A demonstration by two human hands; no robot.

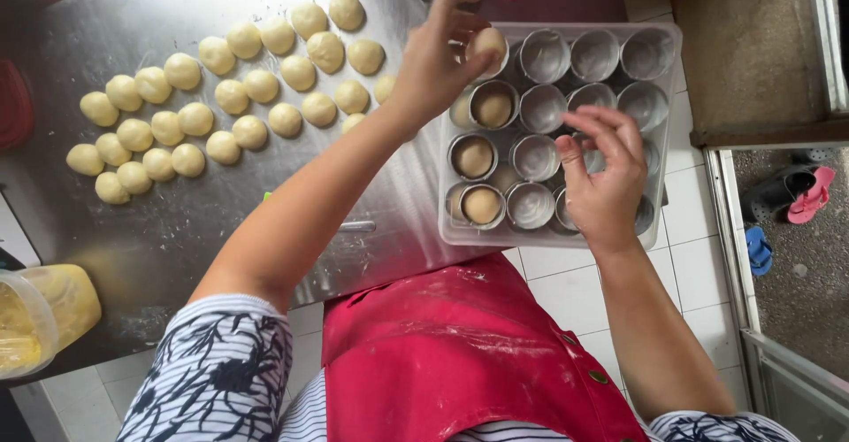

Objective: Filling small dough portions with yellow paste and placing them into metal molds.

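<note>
Left hand [438, 57] is pinching a pale round dough ball [487, 43] at its fingertips, over the 12 o'clock corner of the clear plastic tray [460, 234]. Right hand [604, 172], fingers loosely curled, rests on the round metal cups [543, 107] at 4 o'clock. More pale dough balls [232, 97] sit in rows on the steel table [177, 238] out at 9 o'clock.

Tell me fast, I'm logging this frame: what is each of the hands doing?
Left hand: closed on a dough ball, over the tray's top-left cup.
Right hand: holds nothing visible, fingers curled over the metal cups.
</note>
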